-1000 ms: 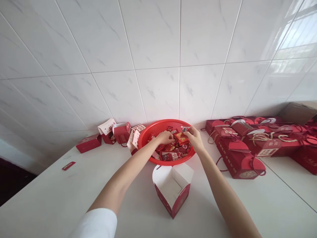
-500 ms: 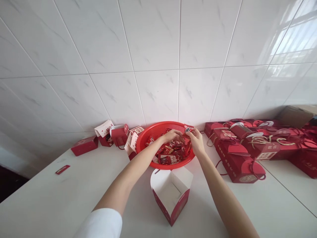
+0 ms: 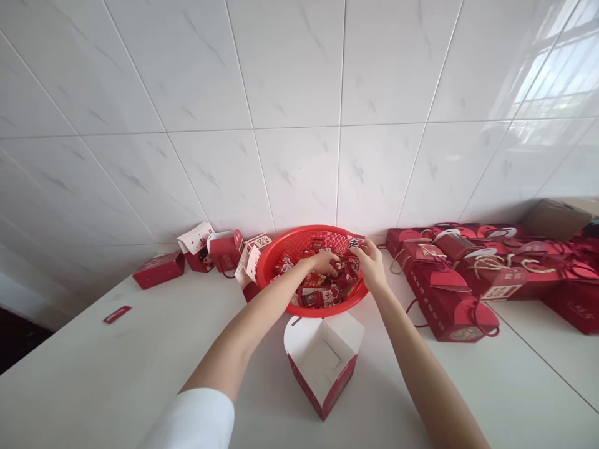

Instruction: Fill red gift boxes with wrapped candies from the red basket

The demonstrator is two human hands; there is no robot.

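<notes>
A red plastic basket (image 3: 276,240) stands against the wall, with many red wrapped packets (image 3: 312,298) inside. My left hand (image 3: 326,262) is down among the packets, its fingers bent; whether it grips one is hidden. At the basket's right rim, my right hand (image 3: 369,259) pinches a small red packet (image 3: 354,243) with black and white print. In front of the basket sits an open box (image 3: 322,368), red outside and white inside, with its flaps up and nothing in it.
Several closed red boxes (image 3: 449,299) with cord handles fill the right side, before a brown carton (image 3: 556,218). More red boxes (image 3: 224,251) stand left of the basket. A small red strip (image 3: 116,314) lies on the white table (image 3: 154,368).
My left hand has moved down and slightly left, away from my right hand and into the packets. My right hand stays near the rim with its packet. The view has shifted slightly.
</notes>
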